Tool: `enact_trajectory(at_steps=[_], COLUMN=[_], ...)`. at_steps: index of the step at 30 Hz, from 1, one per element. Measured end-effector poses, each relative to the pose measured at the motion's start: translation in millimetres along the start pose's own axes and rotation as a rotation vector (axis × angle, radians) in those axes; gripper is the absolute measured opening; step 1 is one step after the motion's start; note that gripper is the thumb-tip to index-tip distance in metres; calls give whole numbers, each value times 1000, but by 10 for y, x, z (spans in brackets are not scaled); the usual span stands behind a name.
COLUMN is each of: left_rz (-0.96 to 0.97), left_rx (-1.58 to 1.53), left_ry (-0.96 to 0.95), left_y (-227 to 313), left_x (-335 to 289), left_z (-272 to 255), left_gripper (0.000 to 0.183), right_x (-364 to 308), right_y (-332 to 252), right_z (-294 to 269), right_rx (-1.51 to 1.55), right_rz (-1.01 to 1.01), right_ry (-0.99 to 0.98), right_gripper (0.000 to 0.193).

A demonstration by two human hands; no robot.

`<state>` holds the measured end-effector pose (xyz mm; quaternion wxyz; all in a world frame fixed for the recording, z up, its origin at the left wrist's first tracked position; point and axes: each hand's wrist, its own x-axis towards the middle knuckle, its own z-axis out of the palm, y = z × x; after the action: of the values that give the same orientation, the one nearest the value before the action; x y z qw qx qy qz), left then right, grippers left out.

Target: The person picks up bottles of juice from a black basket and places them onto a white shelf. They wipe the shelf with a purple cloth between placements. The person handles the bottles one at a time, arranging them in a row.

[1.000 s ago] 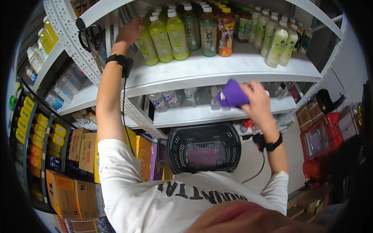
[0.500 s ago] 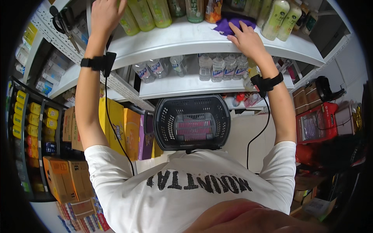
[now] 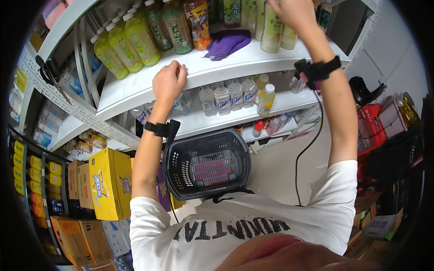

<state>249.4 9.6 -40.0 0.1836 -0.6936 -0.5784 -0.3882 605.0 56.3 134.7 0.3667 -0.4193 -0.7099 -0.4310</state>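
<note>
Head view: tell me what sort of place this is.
Most likely a small shop or its stockroom. White shelves carry rows of bottled drinks, a black plastic shopping basket sits below, and stacked cartons stand on the floor at the left.

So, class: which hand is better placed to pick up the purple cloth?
Probably the left hand: it rests empty on the shelf edge near the purple cloth, while the right hand is up among the bottles.

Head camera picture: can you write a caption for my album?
Left hand on the white shelf, right hand at the bottles, purple cloth between.
</note>
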Motion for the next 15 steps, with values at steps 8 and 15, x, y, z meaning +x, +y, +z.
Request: enact_trajectory(at_steps=[8,15], left_rz=[119,143], left_rx=[140,133], left_ry=[128,138], left_y=[22,42], left_x=[-23,-43], left_z=[75,93], left_gripper=[17,17], right_x=[108,136], right_y=[685,687], right_z=[73,336], right_rx=[183,181], right_rz=[301,103], right_ry=[-481,-362], right_gripper=[64,55])
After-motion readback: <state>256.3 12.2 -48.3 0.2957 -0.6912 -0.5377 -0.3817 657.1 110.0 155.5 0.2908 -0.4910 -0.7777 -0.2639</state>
